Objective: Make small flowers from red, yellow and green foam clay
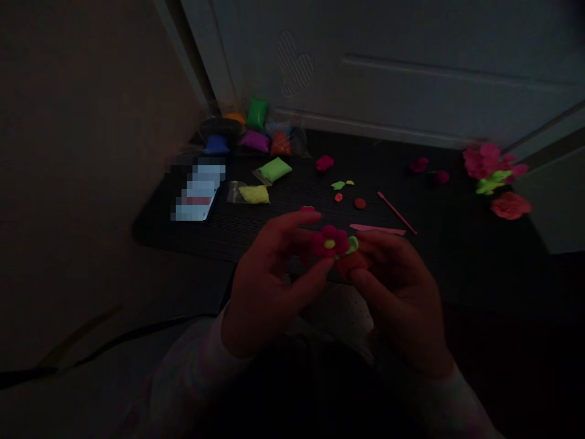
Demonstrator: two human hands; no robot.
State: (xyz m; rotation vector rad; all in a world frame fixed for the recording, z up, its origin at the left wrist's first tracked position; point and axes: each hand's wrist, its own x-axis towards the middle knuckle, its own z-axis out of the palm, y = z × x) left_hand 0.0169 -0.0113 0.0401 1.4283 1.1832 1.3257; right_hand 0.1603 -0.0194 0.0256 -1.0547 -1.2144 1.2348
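In dim light, I held a small pink flower point(329, 242) with a yellow centre in front of me, above the near edge of the desk point(461, 256). A curled green leaf point(352, 245) and an orange-red base point(350, 264) sat just beside it. The pieces looked like soft clay, so too firm a squeeze could, I judged, have dented the petals or flattened the leaf; too loose a hold could have let them drop past the desk's edge. Pulling my hands apart might have strained the join.

My left hand point(269, 277) pinched the flower, thumb under the lower petals, index finger stretched out above. My right hand point(404, 292) gripped the base, thumb in front, fingers curled behind. Both wrists angled inward; I could not tell exactly where the hidden fingertips pressed.
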